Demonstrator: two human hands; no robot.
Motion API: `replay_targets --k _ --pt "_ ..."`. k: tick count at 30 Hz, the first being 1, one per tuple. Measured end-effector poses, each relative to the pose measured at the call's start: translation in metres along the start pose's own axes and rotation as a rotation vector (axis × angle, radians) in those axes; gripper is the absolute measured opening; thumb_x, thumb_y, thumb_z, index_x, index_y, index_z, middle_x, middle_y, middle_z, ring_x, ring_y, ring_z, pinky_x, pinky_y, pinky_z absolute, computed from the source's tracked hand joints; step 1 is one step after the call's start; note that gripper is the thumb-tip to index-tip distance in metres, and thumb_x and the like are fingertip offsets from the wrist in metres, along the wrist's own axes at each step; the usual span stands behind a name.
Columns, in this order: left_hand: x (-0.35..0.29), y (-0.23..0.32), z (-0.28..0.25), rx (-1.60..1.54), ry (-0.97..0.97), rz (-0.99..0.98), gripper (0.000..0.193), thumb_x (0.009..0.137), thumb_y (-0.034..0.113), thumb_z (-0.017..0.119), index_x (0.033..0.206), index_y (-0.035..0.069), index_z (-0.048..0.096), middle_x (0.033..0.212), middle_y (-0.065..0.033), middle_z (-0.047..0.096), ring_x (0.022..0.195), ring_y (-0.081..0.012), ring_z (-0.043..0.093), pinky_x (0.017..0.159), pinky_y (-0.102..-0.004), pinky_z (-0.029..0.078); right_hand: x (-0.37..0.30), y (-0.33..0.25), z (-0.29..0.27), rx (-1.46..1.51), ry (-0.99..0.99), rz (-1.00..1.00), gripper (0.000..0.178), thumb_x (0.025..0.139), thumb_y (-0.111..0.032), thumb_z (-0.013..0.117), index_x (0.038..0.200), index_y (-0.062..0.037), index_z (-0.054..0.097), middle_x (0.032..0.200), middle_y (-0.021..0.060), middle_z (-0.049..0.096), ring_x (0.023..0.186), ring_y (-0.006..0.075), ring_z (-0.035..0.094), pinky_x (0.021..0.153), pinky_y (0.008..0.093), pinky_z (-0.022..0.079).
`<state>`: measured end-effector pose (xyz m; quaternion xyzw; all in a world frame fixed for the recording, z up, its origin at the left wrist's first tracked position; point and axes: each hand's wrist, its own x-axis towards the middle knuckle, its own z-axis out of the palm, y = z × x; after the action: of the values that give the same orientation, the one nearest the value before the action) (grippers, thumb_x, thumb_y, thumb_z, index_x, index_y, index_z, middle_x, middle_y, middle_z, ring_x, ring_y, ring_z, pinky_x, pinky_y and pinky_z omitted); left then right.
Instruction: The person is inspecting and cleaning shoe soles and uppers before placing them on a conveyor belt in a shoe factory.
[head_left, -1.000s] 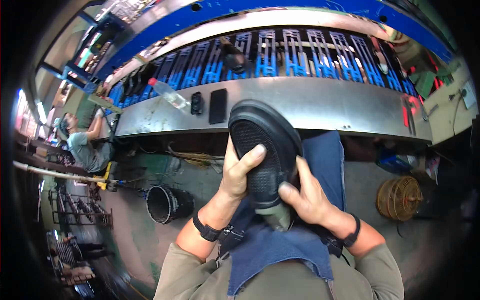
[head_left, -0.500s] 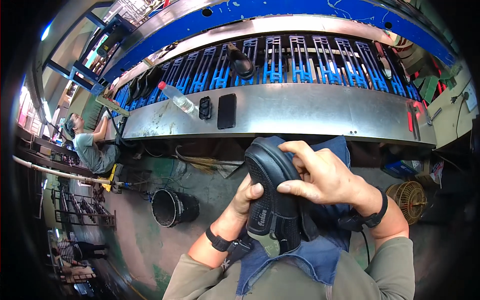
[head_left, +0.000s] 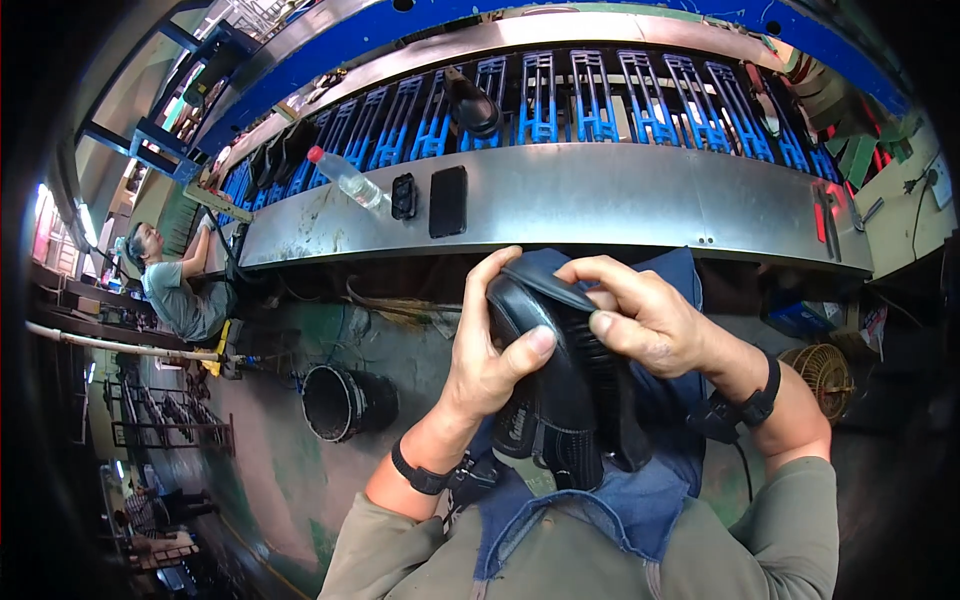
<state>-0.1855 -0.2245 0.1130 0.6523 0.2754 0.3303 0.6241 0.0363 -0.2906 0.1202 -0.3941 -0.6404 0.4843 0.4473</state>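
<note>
A black shoe upper (head_left: 565,395) with a grey-green heel patch is held above my lap, its toe pointing away from me. Along its right side runs a black sole (head_left: 550,284), bent back at the toe, and a dark gap shows between the two. My left hand (head_left: 478,365) wraps round the left of the toe, thumb pressed on the upper and fingertips over the far end. With thumb and fingers, my right hand (head_left: 650,318) pinches the sole's edge near the toe. The sole's underside is mostly hidden.
Ahead runs a metal ledge (head_left: 590,195) bearing a phone (head_left: 448,201), a small black case (head_left: 403,196) and a clear bottle (head_left: 350,181). Beyond are blue racks (head_left: 540,110) with a black shoe (head_left: 472,108). A black bucket (head_left: 345,402) stands left; a co-worker (head_left: 180,280) sits farther off.
My left hand has shifted up from the shoe's side to grip round the toe. The sole's toe part now stands away from the upper, and the shoe has turned slightly.
</note>
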Motion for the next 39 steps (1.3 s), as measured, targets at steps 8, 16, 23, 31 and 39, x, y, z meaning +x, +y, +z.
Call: replay_targets --k 8,16,23,31,39 --pt "-0.001 -0.035 -0.002 -0.060 0.106 -0.115 0.080 0.084 0.035 0.075 0.147 0.003 0.037 0.124 -0.0116 0.053 0.113 -0.0186 0.053 0.103 -0.0351 0.043 -0.009 -0.015 0.041 -0.720 0.018 0.068 0.077 0.083 -0.029 0.071 0.137 0.0132 0.037 0.066 0.0234 0.063 0.059 0.0421 0.065 0.056 0.0474 0.052" --pt "0.005 -0.084 -0.024 -0.627 0.043 -0.268 0.060 0.099 0.035 0.062 0.146 0.002 0.042 0.133 -0.0138 0.060 0.122 -0.0248 0.060 0.106 -0.0409 0.048 -0.080 0.010 0.098 -0.810 0.206 -0.002 0.079 0.074 -0.006 0.073 0.143 0.0125 0.039 0.120 0.0266 0.054 0.099 0.0402 0.060 0.084 0.0453 0.052" --pt "0.029 -0.129 -0.002 -1.008 0.013 -0.559 0.045 0.107 0.040 0.046 0.132 0.003 0.056 0.124 -0.0126 0.066 0.112 -0.0235 0.067 0.099 -0.0426 0.055 -0.090 0.034 0.095 -1.092 0.158 -0.059 0.078 0.063 -0.003 0.071 0.139 -0.0072 0.056 0.150 0.0298 0.038 0.140 0.0506 0.037 0.109 0.0589 0.037" --pt "0.019 -0.094 -0.027 0.376 -0.307 -0.617 0.068 0.104 0.058 0.039 0.098 -0.002 0.071 0.089 -0.0110 0.071 0.074 -0.0184 0.069 0.062 -0.0316 0.054 -0.019 -0.012 0.050 -0.445 0.357 -0.180 0.082 0.069 -0.012 0.080 0.143 -0.0024 0.046 0.143 0.0229 0.048 0.133 0.0425 0.048 0.112 0.0474 0.038" --pt "0.085 -0.124 0.021 -0.479 -0.034 -0.438 0.046 0.107 0.037 0.049 0.125 -0.003 0.063 0.118 -0.0091 0.068 0.110 -0.0159 0.063 0.098 -0.0316 0.048 0.010 0.123 -0.028 0.411 0.694 0.489 0.045 0.106 -0.035 0.053 0.122 0.0043 0.067 0.118 0.0110 0.070 0.108 0.0167 0.062 0.098 0.0320 0.046"
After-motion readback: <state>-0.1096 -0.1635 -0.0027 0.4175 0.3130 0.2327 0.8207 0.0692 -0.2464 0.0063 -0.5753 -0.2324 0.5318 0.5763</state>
